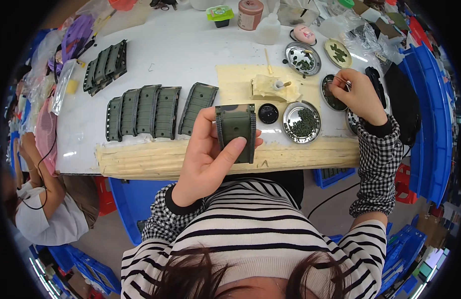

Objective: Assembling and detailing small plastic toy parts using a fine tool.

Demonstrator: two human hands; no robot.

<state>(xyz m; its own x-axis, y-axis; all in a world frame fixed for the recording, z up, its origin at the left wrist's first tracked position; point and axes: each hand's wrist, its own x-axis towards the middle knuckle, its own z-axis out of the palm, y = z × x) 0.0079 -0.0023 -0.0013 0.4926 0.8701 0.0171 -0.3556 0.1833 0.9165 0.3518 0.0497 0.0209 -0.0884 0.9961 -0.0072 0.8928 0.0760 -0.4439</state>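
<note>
My left hand [205,157] is closed round a dark green, camouflage-patterned plastic part [235,132] with toothed, track-like sides and a small hole, thumb on its face. My right hand [359,93] is pinched over a round metal dish [326,102] at the right, with what look like thin metal tweezers [348,85] between its fingers. Their tips are hard to make out. Another metal dish [286,130] holds many tiny green pieces [305,123]. Beside it are a small black round pot [267,113] and a tape-wrapped holder [263,89] with a bottle and stick.
Several similar green parts [144,110] lie in a row at the left, with a stack [107,67] behind. Further dishes [303,59] and a squeeze bottle [268,29] stand farther back. A blue bin [429,119] borders the right. Another person [51,209] sits at the left.
</note>
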